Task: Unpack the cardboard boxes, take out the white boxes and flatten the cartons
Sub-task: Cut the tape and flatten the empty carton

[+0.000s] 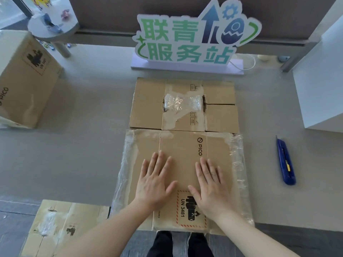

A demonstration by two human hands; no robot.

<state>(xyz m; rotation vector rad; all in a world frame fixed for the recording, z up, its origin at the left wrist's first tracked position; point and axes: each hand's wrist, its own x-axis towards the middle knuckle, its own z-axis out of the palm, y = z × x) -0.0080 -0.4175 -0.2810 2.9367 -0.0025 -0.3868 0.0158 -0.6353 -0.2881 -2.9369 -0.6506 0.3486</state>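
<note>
A flattened brown PICO carton (182,143) lies on the grey table in front of me, with torn clear tape along its sides and its far flaps (148,101) spread flat. My left hand (155,182) and my right hand (211,184) press down on it side by side, fingers straight and spread. An upright brown carton (26,78) with the same markings stands at the far left. A second flattened carton (55,227) lies lower down at the near left. White boxes (319,89) stand at the right edge.
A blue utility knife (285,160) lies on the table to the right of the carton. A standing sign with green characters (187,43) is behind it. A small round table (53,28) with a tape dispenser stands at the back left.
</note>
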